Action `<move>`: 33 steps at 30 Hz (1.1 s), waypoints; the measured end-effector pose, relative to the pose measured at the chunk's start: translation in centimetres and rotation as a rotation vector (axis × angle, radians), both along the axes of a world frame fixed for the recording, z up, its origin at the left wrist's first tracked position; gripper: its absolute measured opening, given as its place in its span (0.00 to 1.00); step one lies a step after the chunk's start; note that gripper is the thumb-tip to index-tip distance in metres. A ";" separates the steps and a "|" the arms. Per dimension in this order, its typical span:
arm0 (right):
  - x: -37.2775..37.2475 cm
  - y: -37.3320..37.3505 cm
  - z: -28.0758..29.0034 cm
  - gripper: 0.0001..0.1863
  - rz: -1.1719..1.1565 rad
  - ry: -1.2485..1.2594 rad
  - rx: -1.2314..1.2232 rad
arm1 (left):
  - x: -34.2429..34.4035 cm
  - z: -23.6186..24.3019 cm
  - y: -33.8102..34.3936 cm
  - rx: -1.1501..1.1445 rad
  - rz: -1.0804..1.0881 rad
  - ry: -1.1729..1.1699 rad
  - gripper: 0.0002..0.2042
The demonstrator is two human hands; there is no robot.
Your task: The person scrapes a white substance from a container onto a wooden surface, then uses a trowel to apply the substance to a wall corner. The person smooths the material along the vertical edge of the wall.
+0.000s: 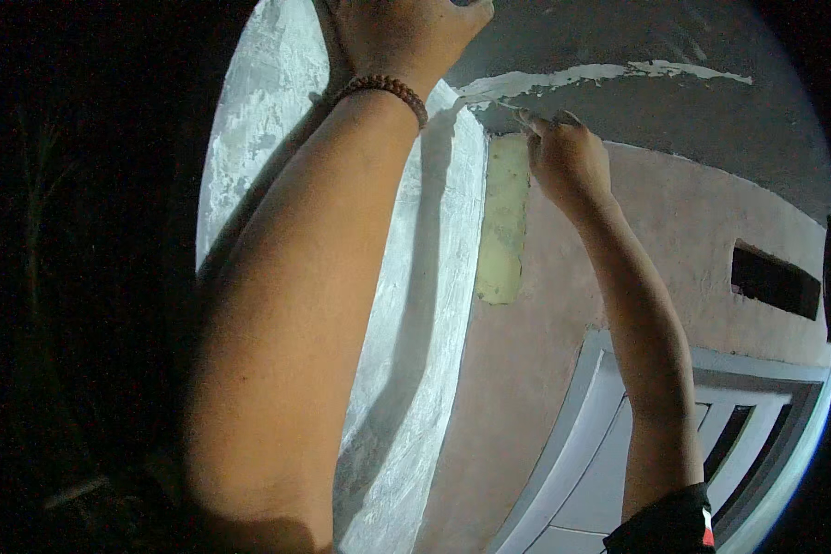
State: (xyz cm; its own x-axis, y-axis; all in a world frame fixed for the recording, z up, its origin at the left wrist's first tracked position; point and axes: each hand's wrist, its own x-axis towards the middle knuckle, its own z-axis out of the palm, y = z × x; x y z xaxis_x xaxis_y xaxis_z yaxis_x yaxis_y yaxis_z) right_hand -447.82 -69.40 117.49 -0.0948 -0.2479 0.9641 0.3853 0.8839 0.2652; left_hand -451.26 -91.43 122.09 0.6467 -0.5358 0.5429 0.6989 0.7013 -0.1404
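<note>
Nearest is the person's left forearm (295, 305), large and bare, rising in front of the white wall (468, 198) and hiding much of its rough, plastered face. A brown beaded bracelet (383, 88) circles the wrist, also in front of the white wall. Above it, the left hand (402, 37) is raised toward the top of the white wall; the upper edge of the view cuts it off, so whether it grips anything cannot be told.

To the right of the white wall, a dark sleeve (660, 526) ends around the elbow, and the right forearm (651, 342) reaches upward. The right hand (571, 162) is closed around a slim tool (517, 112), the fingers curled. The tool points left, toward the white wall's upper corner; its far end is too small to make out clearly.

A narrow shadow runs down the white wall. From its upper corner, a ragged pale streak (609, 74) spreads rightward across the grey ceiling (729, 138), the tool just below its left part. Just right of the white wall, a yellowish patch (501, 231) shows on a pinkish wall (563, 268). Farther right of the white wall are a pale door (582, 462), low down, and a dark rectangular opening (774, 280) above it.
</note>
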 end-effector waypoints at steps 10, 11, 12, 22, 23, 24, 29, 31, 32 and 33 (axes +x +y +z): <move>0.7 1.9 -1.5 0.15 0.264 0.040 0.061 | 0.2 -0.7 -1.7 0.024 0.009 0.061 0.57; 0.7 2.8 -1.0 0.15 0.227 -0.013 0.033 | 0.1 -0.5 -1.1 0.013 0.004 0.077 0.57; 0.6 3.7 -0.4 0.16 0.216 -0.036 0.079 | 0.0 -0.2 -0.8 0.004 -0.001 0.100 0.57; -1.5 8.7 1.6 0.17 0.414 -0.137 0.053 | -0.6 0.4 0.2 0.026 0.068 -0.021 0.58; -1.6 8.7 1.6 0.17 0.418 -0.067 -0.004 | -0.6 0.5 0.2 0.063 0.103 -0.045 0.58; -1.8 8.7 1.5 0.17 0.436 -0.066 -0.003 | -0.6 0.6 0.2 0.101 0.140 -0.071 0.58; -3.0 8.8 1.1 0.17 0.506 -0.055 -0.102 | -0.4 0.6 0.9 0.116 0.140 -0.013 0.59; -3.6 8.9 0.9 0.17 0.485 -0.095 -0.013 | -0.4 0.5 1.2 0.125 0.133 -0.042 0.59; -3.6 9.0 0.9 0.17 0.491 -0.048 -0.075 | -0.3 0.5 1.3 0.132 0.127 -0.054 0.59; -3.6 9.0 0.7 0.17 0.521 -0.060 -0.094 | -0.3 0.5 1.3 0.127 0.133 -0.044 0.59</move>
